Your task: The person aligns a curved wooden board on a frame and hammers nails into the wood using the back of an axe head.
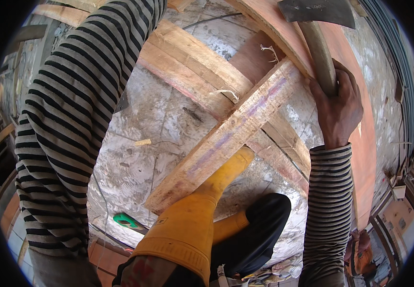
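Note:
My right hand is closed round the wooden handle of a hatchet. Its dark, wide metal head points toward the top of the view, above a curved reddish plywood sheet. My left arm, in a striped sleeve, stretches up past the top edge, so the left hand is out of sight. A squared timber with a purple line along it lies slantwise across a pair of pale planks. My yellow rubber boot stands with its toe against this timber.
A green-handled tool, probably a saw, lies left of my boot. Small wood scraps and a thin cord are on the stained floor. Long dark rods run along the far right, near piled wood.

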`<move>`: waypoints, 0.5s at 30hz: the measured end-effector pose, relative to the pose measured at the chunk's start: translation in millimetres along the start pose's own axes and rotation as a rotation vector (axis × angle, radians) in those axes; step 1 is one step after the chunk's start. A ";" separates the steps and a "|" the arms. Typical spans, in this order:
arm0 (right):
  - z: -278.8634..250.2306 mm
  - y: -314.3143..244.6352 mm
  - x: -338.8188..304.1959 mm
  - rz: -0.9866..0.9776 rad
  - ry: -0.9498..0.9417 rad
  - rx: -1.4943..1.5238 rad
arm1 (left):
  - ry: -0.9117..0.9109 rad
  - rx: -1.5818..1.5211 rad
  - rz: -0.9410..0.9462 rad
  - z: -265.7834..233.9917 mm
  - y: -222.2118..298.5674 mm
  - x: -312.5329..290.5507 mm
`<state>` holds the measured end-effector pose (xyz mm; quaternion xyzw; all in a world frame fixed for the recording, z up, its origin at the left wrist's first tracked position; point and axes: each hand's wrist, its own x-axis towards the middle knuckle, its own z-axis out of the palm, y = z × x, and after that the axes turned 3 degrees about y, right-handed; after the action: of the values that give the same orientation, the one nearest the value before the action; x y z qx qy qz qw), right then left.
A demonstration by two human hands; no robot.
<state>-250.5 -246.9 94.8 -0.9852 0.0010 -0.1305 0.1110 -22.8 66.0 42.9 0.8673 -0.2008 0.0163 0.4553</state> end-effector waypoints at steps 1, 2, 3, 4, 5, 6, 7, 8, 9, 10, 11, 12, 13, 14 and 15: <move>-1.1 1.1 0.1 -0.002 -0.001 0.006 | 0.009 -0.044 -0.040 3.0 11.9 -8.7; -2.1 1.9 0.2 -0.004 -0.003 0.012 | 0.017 -0.088 -0.080 6.5 18.9 -13.5; -2.1 1.4 1.1 -0.010 -0.004 0.025 | 0.018 -0.108 -0.078 8.1 18.3 -15.7; -2.2 1.6 2.4 -0.017 -0.015 0.016 | 0.020 -0.128 -0.077 10.3 16.0 -19.0; -2.3 1.7 4.0 -0.024 -0.026 0.007 | 0.022 -0.150 -0.076 11.7 15.0 -21.2; -2.3 3.4 5.6 -0.029 -0.038 0.004 | 0.021 -0.136 -0.087 12.1 20.1 -21.0; -2.3 4.9 6.9 -0.021 -0.049 0.002 | 0.020 -0.123 -0.098 12.4 27.2 -20.9; -2.4 6.4 8.2 -0.013 -0.062 -0.001 | 0.020 -0.110 -0.109 12.9 31.4 -20.3; -3.1 6.2 9.5 -0.011 -0.071 -0.009 | 0.032 -0.112 -0.115 13.5 28.8 -19.4; -3.2 7.4 11.0 -0.025 -0.076 -0.012 | 0.045 -0.113 -0.120 14.6 23.7 -17.2; -3.1 9.8 12.4 -0.039 -0.080 -0.014 | 0.057 -0.113 -0.125 14.8 20.5 -16.4; -2.7 11.6 12.9 -0.052 -0.085 -0.014 | 0.088 -0.129 -0.119 13.9 18.8 -17.8; -2.9 12.1 13.4 -0.050 -0.089 -0.012 | 0.119 -0.143 -0.112 11.5 16.7 -19.9; -3.3 12.1 14.2 -0.048 -0.094 -0.008 | 0.149 -0.157 -0.105 8.7 14.7 -22.4; -3.1 11.4 15.4 -0.046 -0.095 -0.002 | 0.168 -0.163 -0.110 4.1 11.7 -25.6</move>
<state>-236.1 -259.1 99.2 -0.9902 -0.0269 -0.0861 0.1070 -51.2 65.3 44.2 0.8328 -0.1145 0.0475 0.5395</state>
